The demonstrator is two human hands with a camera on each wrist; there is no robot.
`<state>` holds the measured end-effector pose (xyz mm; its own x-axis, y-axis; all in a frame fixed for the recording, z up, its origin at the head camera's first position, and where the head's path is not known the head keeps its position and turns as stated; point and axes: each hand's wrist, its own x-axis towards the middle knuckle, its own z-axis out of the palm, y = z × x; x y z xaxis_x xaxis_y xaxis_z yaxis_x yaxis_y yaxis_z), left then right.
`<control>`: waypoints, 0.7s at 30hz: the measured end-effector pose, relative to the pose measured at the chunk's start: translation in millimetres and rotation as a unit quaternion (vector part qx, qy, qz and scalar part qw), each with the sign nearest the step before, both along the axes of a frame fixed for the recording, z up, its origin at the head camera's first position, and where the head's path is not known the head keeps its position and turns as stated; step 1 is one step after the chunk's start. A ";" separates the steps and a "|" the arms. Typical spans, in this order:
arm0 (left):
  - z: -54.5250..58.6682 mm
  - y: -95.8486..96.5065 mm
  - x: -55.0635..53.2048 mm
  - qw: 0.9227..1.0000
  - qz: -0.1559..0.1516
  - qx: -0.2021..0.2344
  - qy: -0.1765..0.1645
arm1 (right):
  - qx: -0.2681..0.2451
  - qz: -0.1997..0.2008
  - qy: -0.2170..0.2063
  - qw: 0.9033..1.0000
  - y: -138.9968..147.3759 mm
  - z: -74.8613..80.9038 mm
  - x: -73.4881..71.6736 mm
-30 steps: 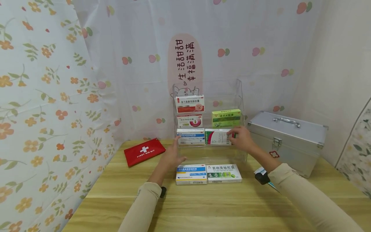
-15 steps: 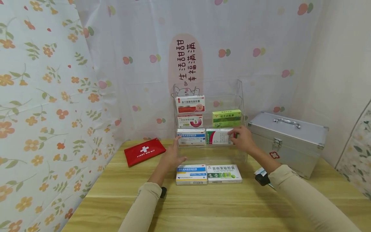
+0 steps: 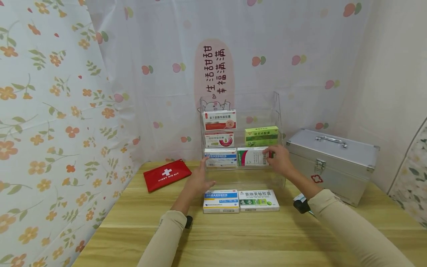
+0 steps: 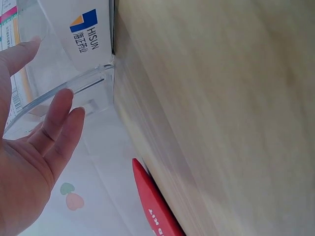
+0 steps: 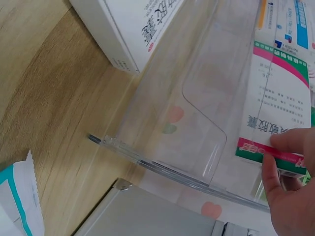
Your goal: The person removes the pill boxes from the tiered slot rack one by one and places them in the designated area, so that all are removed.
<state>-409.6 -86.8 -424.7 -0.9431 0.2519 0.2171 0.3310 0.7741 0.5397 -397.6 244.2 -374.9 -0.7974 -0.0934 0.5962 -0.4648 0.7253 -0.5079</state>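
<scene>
A clear acrylic display rack (image 3: 247, 174) stands on the table with medicine boxes on its tiers. My right hand (image 3: 279, 159) pinches the right end of a white, green and pink medicine box (image 3: 251, 157) on the lowest filled tier. Thumb and fingertip touch its end in the right wrist view. Left of it on that tier sits a blue-and-white medicine box (image 3: 221, 157). My left hand (image 3: 197, 180) is at the rack's left edge, its fingers loosely extended around the side panel. Higher up are a red-and-white box (image 3: 219, 119), a pink-ringed box (image 3: 220, 139) and a green box (image 3: 261, 136).
Two more boxes, one blue-and-white (image 3: 221, 201) and one white-and-green (image 3: 259, 200), lie before the rack. A red first aid pouch (image 3: 167, 174) lies at left. A silver metal case (image 3: 330, 167) stands at right. A white-and-teal packet (image 5: 19, 196) lies near the right wrist.
The right hand and the pinched box shift very slightly to the right. The left hand stays at the rack's edge, and the other boxes look unchanged.
</scene>
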 end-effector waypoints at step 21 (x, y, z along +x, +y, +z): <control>0.4 1.2 2.2 1.000 0.001 0.006 0.010 | -0.010 0.042 0.165 0.985 3.0 14.5 6.5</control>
<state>-407.4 -85.6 -424.3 -0.9388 0.2477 0.2395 0.3410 0.7680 0.5422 -391.1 247.2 -360.5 -0.5494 -0.1361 0.8244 -0.6648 0.6688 -0.3327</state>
